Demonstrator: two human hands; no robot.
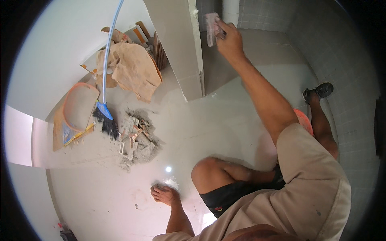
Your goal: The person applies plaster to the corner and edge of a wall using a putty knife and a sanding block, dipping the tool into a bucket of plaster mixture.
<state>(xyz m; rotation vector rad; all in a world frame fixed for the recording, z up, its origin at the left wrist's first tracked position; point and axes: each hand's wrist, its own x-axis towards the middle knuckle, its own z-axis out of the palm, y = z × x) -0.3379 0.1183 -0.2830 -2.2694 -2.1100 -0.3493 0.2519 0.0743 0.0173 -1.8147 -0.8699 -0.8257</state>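
My right hand (231, 38) is raised and stretched far forward, closed on a small pinkish-white float (212, 29), a flat rectangular plate. The float is beside the edge of the grey wall end (199, 52); I cannot tell whether it touches. My left hand (164, 194) is low, resting on the pale tiled floor (193, 128) with its fingers spread. A patch of white powder (172, 182) lies just beyond it. The underside of the left palm is hidden.
A heap of tile rubble (138, 138) lies ahead on the left, beside a broom (105, 110) and an orange-rimmed dustpan-like container (66, 106). Brown paper (130, 66) and boards (159, 52) lean at the wall. A white pipe (230, 12) stands far ahead; an orange bucket (304, 120) is behind my right arm.
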